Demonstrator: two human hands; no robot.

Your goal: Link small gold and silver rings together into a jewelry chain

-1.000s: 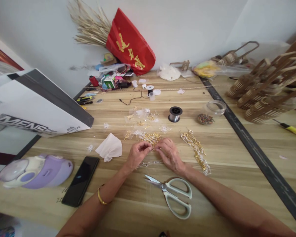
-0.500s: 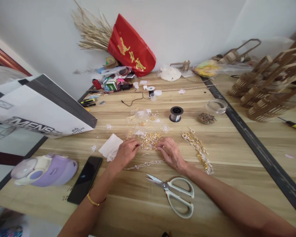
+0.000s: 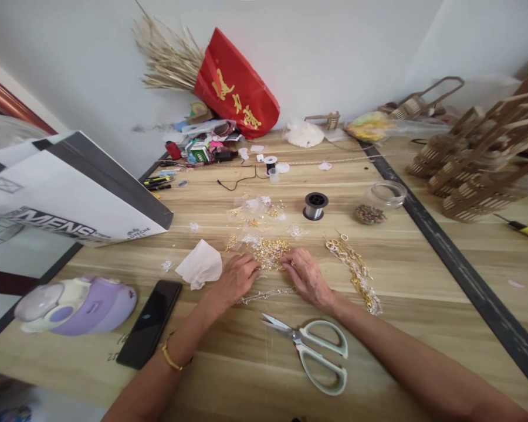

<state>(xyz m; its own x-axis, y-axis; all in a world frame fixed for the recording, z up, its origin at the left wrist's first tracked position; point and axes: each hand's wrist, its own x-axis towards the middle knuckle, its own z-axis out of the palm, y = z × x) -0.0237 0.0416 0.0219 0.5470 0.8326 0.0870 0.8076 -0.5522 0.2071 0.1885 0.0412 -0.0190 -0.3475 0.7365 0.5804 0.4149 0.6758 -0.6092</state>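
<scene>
A loose pile of small gold and silver beads (image 3: 271, 253) lies on the wooden table between my two hands. At the pile's left edge is my left hand (image 3: 239, 275), its fingers bent and drawn together; whatever the tips hold is too small to make out. My right hand (image 3: 304, 275) is at the right edge, thumb and forefinger pinched, and their contents cannot be made out either. A silvery beaded strand (image 3: 268, 295) runs across the table just below both hands. White-handled scissors (image 3: 305, 346) lie nearer to me, blades partly apart.
Gold and silver chains (image 3: 355, 269) lie right of my right hand, below a jar of mixed beads (image 3: 372, 212). A wire spool (image 3: 315, 206) stands behind the pile. A tissue (image 3: 200, 265), a phone (image 3: 148, 323) and a purple bottle (image 3: 85, 305) are on the left.
My left hand has shifted right, closer to my right hand along the pile's near edge. My right hand stays at nearly the same place, still pinched.
</scene>
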